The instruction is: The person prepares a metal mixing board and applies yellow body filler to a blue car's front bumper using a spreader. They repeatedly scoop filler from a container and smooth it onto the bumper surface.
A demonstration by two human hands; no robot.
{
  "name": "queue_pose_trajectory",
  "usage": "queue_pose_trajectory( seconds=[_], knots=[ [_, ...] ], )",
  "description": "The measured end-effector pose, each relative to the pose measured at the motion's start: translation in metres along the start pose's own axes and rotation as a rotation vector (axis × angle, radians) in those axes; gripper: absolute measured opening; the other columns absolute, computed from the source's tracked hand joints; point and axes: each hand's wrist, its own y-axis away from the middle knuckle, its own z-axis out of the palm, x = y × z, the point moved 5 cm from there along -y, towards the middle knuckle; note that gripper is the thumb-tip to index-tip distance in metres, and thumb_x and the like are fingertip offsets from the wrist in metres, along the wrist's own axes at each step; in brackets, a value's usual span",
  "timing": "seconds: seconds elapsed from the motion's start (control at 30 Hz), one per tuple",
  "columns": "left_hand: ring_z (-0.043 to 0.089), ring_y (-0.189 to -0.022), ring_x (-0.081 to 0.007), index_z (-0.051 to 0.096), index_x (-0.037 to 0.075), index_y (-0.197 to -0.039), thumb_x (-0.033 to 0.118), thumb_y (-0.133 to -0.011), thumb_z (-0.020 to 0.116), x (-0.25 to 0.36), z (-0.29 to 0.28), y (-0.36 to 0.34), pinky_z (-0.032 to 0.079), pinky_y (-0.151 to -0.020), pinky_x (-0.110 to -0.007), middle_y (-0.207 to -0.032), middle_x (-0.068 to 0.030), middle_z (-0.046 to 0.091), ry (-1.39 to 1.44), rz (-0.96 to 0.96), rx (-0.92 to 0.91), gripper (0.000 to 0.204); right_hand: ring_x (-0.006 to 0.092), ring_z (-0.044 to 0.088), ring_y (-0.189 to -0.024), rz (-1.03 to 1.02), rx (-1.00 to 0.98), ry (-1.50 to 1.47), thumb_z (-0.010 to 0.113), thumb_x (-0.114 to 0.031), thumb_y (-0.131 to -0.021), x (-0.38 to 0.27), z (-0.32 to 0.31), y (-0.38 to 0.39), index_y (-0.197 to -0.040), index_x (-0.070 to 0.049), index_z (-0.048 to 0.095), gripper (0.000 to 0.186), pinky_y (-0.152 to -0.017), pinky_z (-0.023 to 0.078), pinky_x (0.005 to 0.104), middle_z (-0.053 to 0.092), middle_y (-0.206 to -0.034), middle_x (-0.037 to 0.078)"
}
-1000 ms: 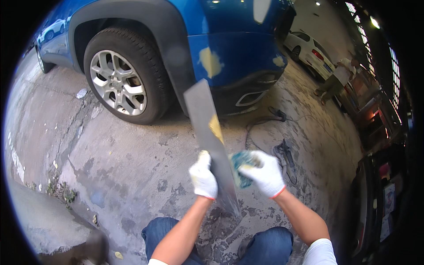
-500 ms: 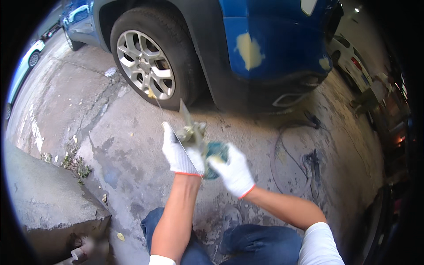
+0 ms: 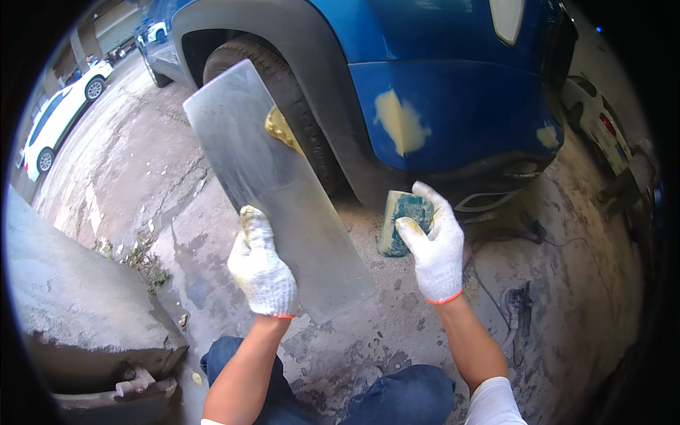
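Observation:
My left hand [image 3: 261, 265], in a white knit glove, grips a long grey flat board [image 3: 283, 212], tilted up toward the blue car. A lump of yellow putty [image 3: 282, 127] lies near the board's upper right edge. My right hand [image 3: 435, 255], also gloved, pinches a small green rectangular spreader [image 3: 394, 234] smeared with pale paste, to the right of the board and apart from it. Ahead, the car's rear corner [image 3: 460, 99] bears a pale filler patch [image 3: 401, 124] and a smaller one [image 3: 547, 137]. The board hides much of the tyre [image 3: 237, 53].
A concrete block [image 3: 88, 276] with a pipe [image 3: 142, 382] below is at left, weeds [image 3: 149, 269] beside it. A corded power tool [image 3: 517, 304] and cable lie on the rough floor at right. White cars [image 3: 60, 117] stand farther off left and at right [image 3: 605, 120].
The board went nearly edge-on with the spreader against it, then turned flat-faced and higher at left. My right hand has moved right, away from it. The view has shifted.

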Motion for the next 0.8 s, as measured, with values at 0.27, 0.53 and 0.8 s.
queue_pose_trajectory(
  seconds=[0.27, 0.53, 0.8],
  knots=[
    [0.051, -0.069, -0.0048, 0.074, -0.003, -0.098, 0.026, -0.109, 0.069, -0.014, 0.007, 0.028, 0.042, -0.061, -0.026, -0.077, 0.0034, 0.065, 0.005, 0.101, -0.192, 0.031, 0.0275, 0.069, -0.092, -0.982, 0.076, 0.491, 0.085, 0.009, -0.070, -0.069, 0.036, 0.007, -0.116, -0.004, 0.081, 0.048, -0.083, 0.054, 0.0392, 0.075, -0.105, 0.010],
    [0.049, -0.056, -0.0108, 0.071, -0.004, -0.091, 0.018, -0.107, 0.070, -0.015, -0.004, 0.024, 0.040, -0.055, -0.030, -0.060, -0.0020, 0.055, -0.038, 0.276, -0.301, 0.027, 0.0290, 0.069, -0.093, -1.069, 0.039, 0.693, 0.086, 0.006, -0.067, -0.068, 0.064, 0.006, -0.115, -0.004, 0.082, 0.049, -0.083, 0.053, 0.0418, 0.075, -0.104, 0.009],
    [0.061, -0.059, -0.0261, 0.073, -0.003, -0.090, 0.017, -0.102, 0.075, -0.013, -0.005, 0.010, 0.048, -0.059, -0.037, -0.071, -0.0136, 0.065, -0.105, 0.486, -0.335, 0.023, 0.0315, 0.070, -0.089, -0.928, -0.130, 0.701, 0.084, 0.008, -0.067, -0.066, 0.087, 0.001, -0.106, -0.003, 0.081, 0.041, -0.080, 0.055, 0.0422, 0.075, -0.100, 0.012]
  ],
)
